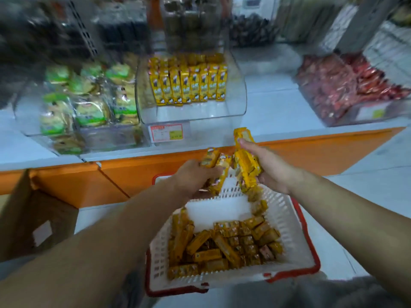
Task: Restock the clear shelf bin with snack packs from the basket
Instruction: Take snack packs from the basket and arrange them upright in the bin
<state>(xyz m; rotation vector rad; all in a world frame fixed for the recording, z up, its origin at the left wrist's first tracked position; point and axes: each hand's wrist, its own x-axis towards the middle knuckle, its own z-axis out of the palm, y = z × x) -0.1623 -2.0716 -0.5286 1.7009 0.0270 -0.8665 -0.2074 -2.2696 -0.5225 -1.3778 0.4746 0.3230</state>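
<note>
- The left hand (193, 176) is low over the far end of the basket (295, 221). Its fingers are curled round a few yellow snack packs (216, 167).
- The right hand (272, 168) is just to the right of it and a bit higher. Its fingers and thumb are clamped on a bunch of packs (245, 162). One pack sticks up past the thumb.
- The two hands are close together. Their packs look like they touch in the middle, but it is too blurry to be sure.
- Many loose packs (222, 247) lie in the near end of the basket. The far end shows bare white floor.
- The clear shelf bin (193, 112) sits on the white shelf (278, 112), farther away than the hands and a little to the left. A row of packs (189, 85) stands at its back. The front part is bare.
- A bin of green packs (89, 107) is on the left, and red packs (333, 85) are on the far right. A cardboard box (26, 218) stands at the near left.
- I think the step now is carrying two handfuls from the basket to the bin.
- The next move needs both hands to go up and over the bin's front wall. Then the packs should stand in front of the row. Each hand holds many shiny packs, so one may slip out. A firm hold and a slow lift would help.
</note>
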